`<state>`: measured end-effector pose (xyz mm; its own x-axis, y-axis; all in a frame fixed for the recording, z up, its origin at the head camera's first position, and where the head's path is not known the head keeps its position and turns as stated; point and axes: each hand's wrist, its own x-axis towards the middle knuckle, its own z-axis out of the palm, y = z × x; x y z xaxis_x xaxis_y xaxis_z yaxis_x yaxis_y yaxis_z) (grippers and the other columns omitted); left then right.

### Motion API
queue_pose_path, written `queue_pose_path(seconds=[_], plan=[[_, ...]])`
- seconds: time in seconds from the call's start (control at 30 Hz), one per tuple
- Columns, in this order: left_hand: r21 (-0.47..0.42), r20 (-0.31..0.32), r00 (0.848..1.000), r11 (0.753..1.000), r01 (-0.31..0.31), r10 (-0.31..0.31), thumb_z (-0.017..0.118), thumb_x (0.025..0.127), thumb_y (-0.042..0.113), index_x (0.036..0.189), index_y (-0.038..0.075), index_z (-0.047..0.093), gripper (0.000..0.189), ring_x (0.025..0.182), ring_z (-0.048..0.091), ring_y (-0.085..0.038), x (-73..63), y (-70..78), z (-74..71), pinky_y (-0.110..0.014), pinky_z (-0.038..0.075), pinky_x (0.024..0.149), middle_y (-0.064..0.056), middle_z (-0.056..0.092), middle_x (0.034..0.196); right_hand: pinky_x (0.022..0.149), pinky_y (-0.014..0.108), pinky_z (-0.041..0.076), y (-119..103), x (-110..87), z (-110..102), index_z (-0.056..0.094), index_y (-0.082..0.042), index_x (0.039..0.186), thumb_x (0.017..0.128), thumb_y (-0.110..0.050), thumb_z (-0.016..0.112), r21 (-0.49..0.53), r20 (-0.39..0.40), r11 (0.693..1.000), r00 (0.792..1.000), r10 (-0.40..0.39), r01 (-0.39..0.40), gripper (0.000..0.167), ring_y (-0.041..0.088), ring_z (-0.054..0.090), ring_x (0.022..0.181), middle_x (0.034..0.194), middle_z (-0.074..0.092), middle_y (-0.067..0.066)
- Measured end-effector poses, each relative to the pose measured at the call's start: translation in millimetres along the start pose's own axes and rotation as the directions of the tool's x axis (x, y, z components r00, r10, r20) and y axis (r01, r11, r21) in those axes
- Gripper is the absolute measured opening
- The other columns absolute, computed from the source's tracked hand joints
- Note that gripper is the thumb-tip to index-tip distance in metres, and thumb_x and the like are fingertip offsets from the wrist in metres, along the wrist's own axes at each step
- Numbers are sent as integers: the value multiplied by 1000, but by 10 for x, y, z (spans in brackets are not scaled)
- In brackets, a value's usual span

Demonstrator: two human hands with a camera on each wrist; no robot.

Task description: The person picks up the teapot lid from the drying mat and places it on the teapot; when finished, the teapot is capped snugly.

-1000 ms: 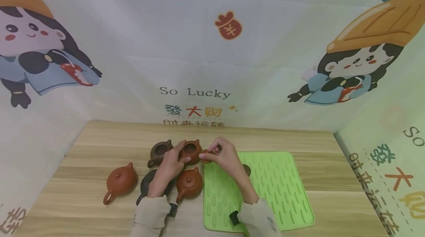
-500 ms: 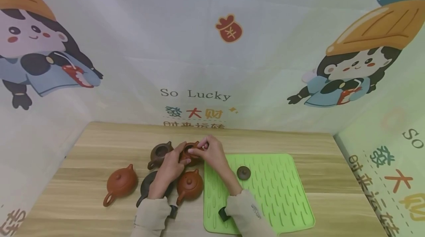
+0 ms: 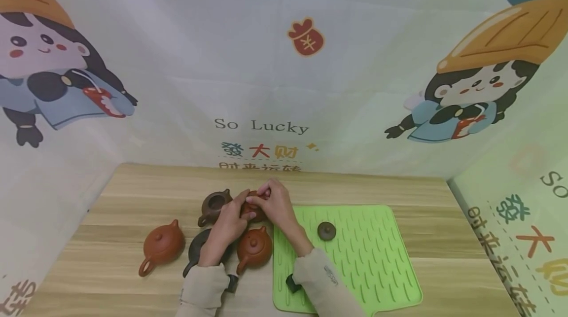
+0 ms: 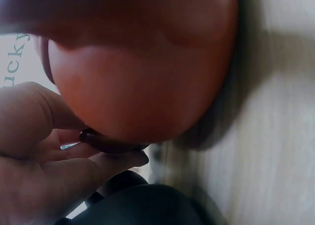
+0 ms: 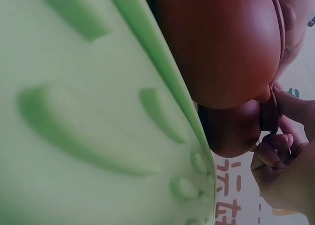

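A small red-brown clay teapot (image 3: pixel 256 214) stands at the back of the group, its opening mostly hidden by hands. My left hand (image 3: pixel 230 219) holds it from the left, thumb on the near side and fingers along the far side. Over its top, my right hand (image 3: pixel 276 204) pinches a teapot lid (image 5: pixel 269 114) between thumb and fingers; in the right wrist view the lid sits right at the teapot's mouth. Just in front is another red teapot (image 3: pixel 254 248) with its lid on. A dark brown teapot (image 3: pixel 216 203), lidless, is left of my left hand.
Under my left forearm lies a black teapot (image 3: pixel 195 245), partly covered. A larger red teapot (image 3: pixel 163 244) with its lid on stands farther left. On the right, a green ridged mat (image 3: pixel 368 267) bears a dark brown lid (image 3: pixel 326 231). A printed cloth backdrop (image 3: pixel 355 110) rises behind the table.
My right hand has carried the lid left from the mat's edge to over the red teapot's opening. The dark brown lid on the mat is uncovered now. My left hand stays in place.
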<state>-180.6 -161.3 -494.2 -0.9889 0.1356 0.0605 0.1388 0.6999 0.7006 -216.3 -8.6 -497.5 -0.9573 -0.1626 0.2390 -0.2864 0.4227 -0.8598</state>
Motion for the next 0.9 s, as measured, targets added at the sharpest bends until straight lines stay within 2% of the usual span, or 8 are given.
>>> queue_pose_path(seconds=[0.27, 0.4, 0.67, 0.77, 0.83, 0.9], plan=[[0, -2, 1000, 1000, -27, 27, 76, 100, -1, 151, -14, 53, 58, 129, 67, -53, 10, 27, 6, -63, 56, 105, -37, 67, 140, 71, 24, 46, 7, 26, -4, 70, 0, 93, 90, -13, 93, -70, -15, 997, 1000, -15, 14, 26, 7, 48, 78, 91, 63, 9], [-13, 21, 1000, 1000, 0, 1, 76, 101, 0, 154, -13, 52, 60, 134, 64, -52, 1, 73, -18, -64, 54, 109, -36, 65, 143, 72, 24, 47, 21, 18, -4, 70, -2, 93, 90, -15, 93, -83, -26, 996, 1000, 7, -9, 27, 8, 50, 79, 92, 64, 8], [-18, -2, 1000, 999, -29, 29, 76, 99, -2, 152, -15, 51, 60, 132, 65, -52, 27, 36, 80, -64, 54, 108, -38, 66, 141, 71, 25, 48, 45, -25, -24, 69, -6, 93, 91, -18, 93, -141, -52, 990, 999, 7, -14, 27, 15, 57, 81, 93, 65, 7], [-15, 17, 1000, 1000, -16, 17, 75, 101, -1, 154, -15, 50, 60, 134, 64, -51, 28, 49, 53, -63, 54, 110, -37, 65, 143, 73, 27, 49, 28, -26, -45, 69, -6, 96, 92, -19, 92, -165, -12, 986, 1000, 16, -18, 27, 17, 58, 84, 96, 64, 7], [-11, 32, 999, 1000, 2, -2, 73, 102, -1, 155, -14, 49, 60, 136, 63, -51, 15, 61, 16, -63, 53, 111, -37, 64, 145, 78, 28, 50, -5, -23, -101, 70, -4, 103, 94, -20, 90, -169, 66, 986, 998, 9, 2, 28, 21, 59, 90, 103, 65, 10], [-7, 35, 999, 1000, 9, -9, 73, 102, -1, 156, -14, 48, 60, 136, 64, -51, 1, 51, -4, -63, 53, 111, -37, 64, 145, 81, 29, 52, -44, -37, -230, 70, 0, 114, 97, -22, 87, -160, 163, 987, 987, 4, 22, 33, 22, 60, 97, 111, 65, 14]])
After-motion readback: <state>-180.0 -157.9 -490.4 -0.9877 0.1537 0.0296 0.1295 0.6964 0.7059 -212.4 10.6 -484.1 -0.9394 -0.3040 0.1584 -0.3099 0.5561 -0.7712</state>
